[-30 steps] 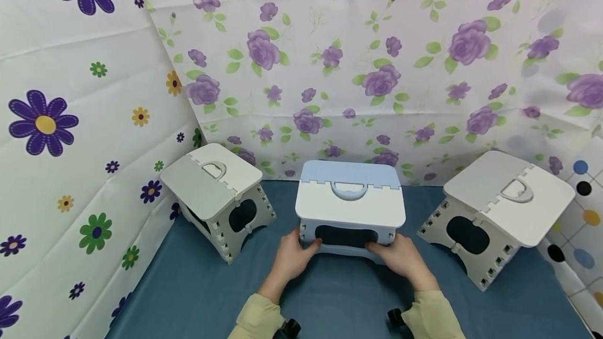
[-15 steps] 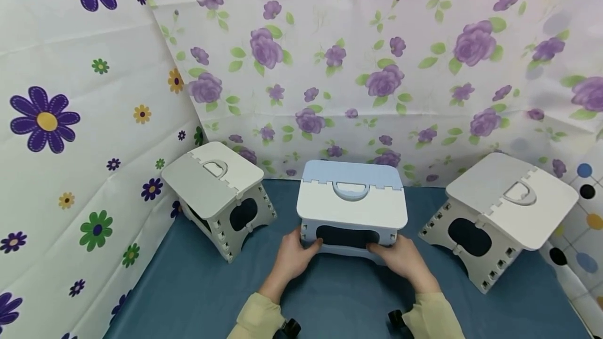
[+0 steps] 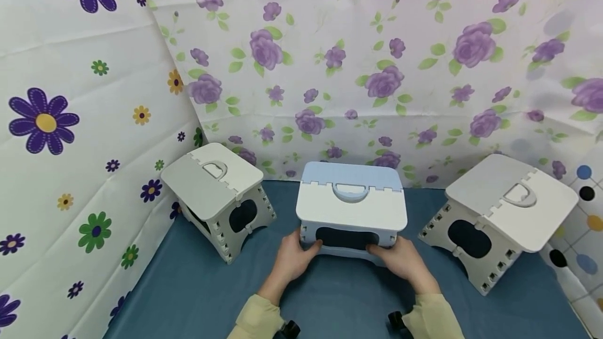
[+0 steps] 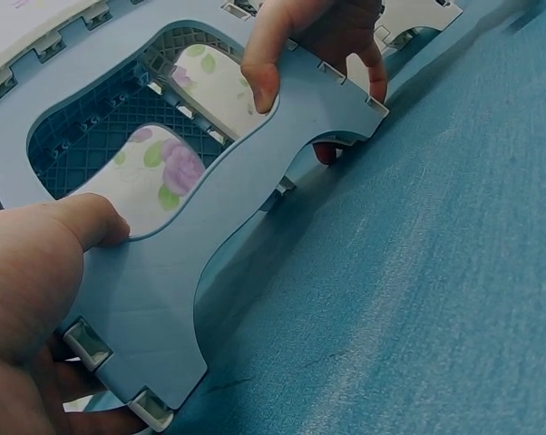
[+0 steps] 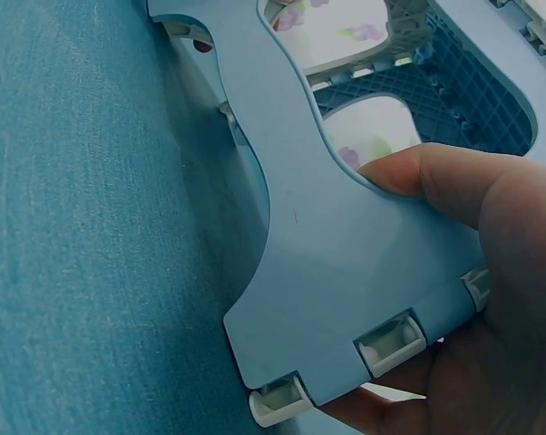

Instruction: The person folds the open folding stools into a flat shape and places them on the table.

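Pale blue and white, the folding stool (image 3: 350, 208) was near the middle of the head view, over a dark blue cloth (image 3: 348, 297); whether its feet fully touched the cloth could not be told. Measured from it, the left hand (image 3: 294, 258) was at eight o'clock and the right hand (image 3: 400, 258) at four. Each hand pinched the near leg panel by one end, its thumb laid at the lower rim of the oval opening (image 3: 347, 238) and its fingers bent behind the hinged side edge. A blue lattice (image 4: 82, 149) showed through that opening in the wrist views. The carrying handle (image 3: 350, 199) lay across the top. One grey-and-white stool (image 3: 221, 200) stood well apart at nine o'clock, another stool (image 3: 494, 213) at three. Purple-flowered fabric (image 3: 330, 88) hung at twelve, daisy-printed fabric (image 3: 94, 109) at ten. Pale yellow sleeves (image 3: 256, 315) reached in from seven and five.
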`<state>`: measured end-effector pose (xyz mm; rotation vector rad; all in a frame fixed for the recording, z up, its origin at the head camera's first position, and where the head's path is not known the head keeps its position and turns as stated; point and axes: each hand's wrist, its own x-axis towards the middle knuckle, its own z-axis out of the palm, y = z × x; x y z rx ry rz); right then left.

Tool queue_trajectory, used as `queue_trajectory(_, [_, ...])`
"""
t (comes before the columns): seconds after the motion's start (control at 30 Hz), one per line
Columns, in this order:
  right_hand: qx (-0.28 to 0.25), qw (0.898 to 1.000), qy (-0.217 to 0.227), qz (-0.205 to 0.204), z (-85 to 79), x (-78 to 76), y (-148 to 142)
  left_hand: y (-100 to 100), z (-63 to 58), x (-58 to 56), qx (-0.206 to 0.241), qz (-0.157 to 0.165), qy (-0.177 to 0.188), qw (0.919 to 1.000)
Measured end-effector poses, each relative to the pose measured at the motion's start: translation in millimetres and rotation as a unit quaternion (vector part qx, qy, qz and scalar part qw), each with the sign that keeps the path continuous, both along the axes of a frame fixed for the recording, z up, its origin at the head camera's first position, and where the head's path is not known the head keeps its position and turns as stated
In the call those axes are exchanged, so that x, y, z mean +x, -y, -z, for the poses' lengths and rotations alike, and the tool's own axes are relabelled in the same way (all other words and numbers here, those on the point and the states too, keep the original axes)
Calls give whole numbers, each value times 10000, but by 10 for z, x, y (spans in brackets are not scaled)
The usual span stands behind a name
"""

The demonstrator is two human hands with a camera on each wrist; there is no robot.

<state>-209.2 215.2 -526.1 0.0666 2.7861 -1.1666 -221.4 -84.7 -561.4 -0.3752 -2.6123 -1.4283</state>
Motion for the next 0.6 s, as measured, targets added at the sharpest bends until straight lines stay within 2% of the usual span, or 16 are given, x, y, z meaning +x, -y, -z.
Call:
queue_trajectory(0.1, [-29, 10000, 40, -6, 37, 51, 0, 2, 37, 60, -1, -16, 0, 10000])
queue_trajectory(0.6, [-40, 10000, 55, 72, 14, 7, 17, 7, -16, 35, -8, -5, -15, 10000])
